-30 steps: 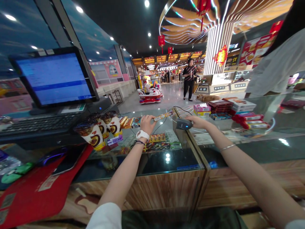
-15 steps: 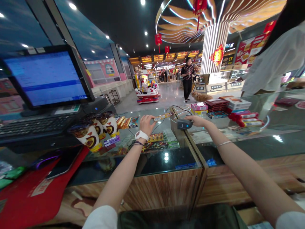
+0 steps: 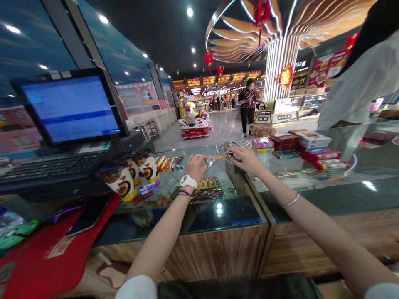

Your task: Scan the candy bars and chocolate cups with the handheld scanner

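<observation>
My left hand [image 3: 196, 168], with a white watch on its wrist, pinches the left end of a slim yellow-and-brown packaged snack bar [image 3: 217, 158] held above the glass counter. At the bar's other end, the fingers and thumb of my right hand [image 3: 247, 160] close round its tip. A barcode shows on the wrapper near my left fingers. Left of that hand, several wrapped snacks [image 3: 170, 163] lie beside patterned cups with dark tops [image 3: 120, 180]. A purple packet [image 3: 150, 187] rests in front of the cups.
A monitor [image 3: 73, 109] and black keyboard [image 3: 51, 169] stand on the left, above a red mat [image 3: 67, 265] with a phone. Stacked boxes [image 3: 286, 141] and red tube packs [image 3: 324, 157] sit right. A person in white [image 3: 352, 87] stands across the counter; another person [image 3: 247, 106] is farther back.
My right hand has let go of the black barcode scanner, which no longer shows, and has taken the right end of the snack bar. The left hand keeps its hold; the view has shifted slightly.
</observation>
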Demonstrator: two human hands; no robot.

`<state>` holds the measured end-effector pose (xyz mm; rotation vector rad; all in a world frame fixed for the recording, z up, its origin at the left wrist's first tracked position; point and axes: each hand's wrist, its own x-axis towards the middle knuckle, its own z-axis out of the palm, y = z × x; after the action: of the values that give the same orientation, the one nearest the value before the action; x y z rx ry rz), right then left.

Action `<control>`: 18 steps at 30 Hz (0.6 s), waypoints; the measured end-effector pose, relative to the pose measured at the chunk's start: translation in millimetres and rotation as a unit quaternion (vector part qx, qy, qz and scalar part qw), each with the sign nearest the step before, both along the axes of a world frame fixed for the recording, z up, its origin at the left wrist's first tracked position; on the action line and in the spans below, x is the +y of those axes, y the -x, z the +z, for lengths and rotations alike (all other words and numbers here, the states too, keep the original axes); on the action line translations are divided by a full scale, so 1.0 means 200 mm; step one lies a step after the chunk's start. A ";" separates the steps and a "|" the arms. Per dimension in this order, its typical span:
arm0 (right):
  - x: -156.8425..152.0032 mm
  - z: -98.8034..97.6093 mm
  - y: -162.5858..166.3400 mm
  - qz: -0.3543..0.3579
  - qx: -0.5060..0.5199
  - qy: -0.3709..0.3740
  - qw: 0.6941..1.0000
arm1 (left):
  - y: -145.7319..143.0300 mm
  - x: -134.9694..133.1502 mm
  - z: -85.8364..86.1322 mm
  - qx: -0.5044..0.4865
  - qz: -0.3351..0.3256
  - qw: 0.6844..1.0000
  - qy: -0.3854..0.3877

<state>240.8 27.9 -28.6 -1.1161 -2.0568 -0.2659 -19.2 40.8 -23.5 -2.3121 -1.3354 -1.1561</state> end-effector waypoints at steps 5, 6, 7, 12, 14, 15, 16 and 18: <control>-0.01 -0.03 0.05 -0.020 -0.030 0.004 0.999 | 0.00 -0.02 0.00 -0.006 -0.006 1.000 0.006; -0.01 -0.03 0.05 -0.022 -0.031 0.002 0.999 | -0.01 -0.03 0.00 -0.009 -0.007 1.000 0.006; -0.01 -0.03 0.05 -0.026 -0.030 0.000 0.999 | -0.01 -0.04 0.00 -0.012 -0.008 1.000 0.006; -0.02 0.00 0.08 -0.043 -0.044 -0.019 0.998 | -0.01 -0.06 0.02 -0.036 -0.009 0.999 0.013; -0.02 0.02 0.11 -0.046 -0.068 -0.022 0.996 | 0.00 -0.05 0.02 -0.045 0.003 0.999 0.010; -0.02 0.04 0.13 -0.050 -0.077 -0.020 0.996 | 0.01 -0.05 0.03 -0.049 0.014 0.999 0.008; -0.02 0.05 0.15 -0.056 -0.083 -0.017 0.995 | 0.03 -0.05 0.03 -0.053 0.028 0.998 0.005; 0.00 0.07 0.21 -0.071 -0.086 -0.012 0.994 | 0.07 -0.04 0.03 -0.053 0.055 0.997 0.008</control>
<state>199.3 28.6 -14.6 -1.2659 -2.1193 -0.4713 -33.1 32.5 -18.1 -2.1858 -1.4934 -1.2532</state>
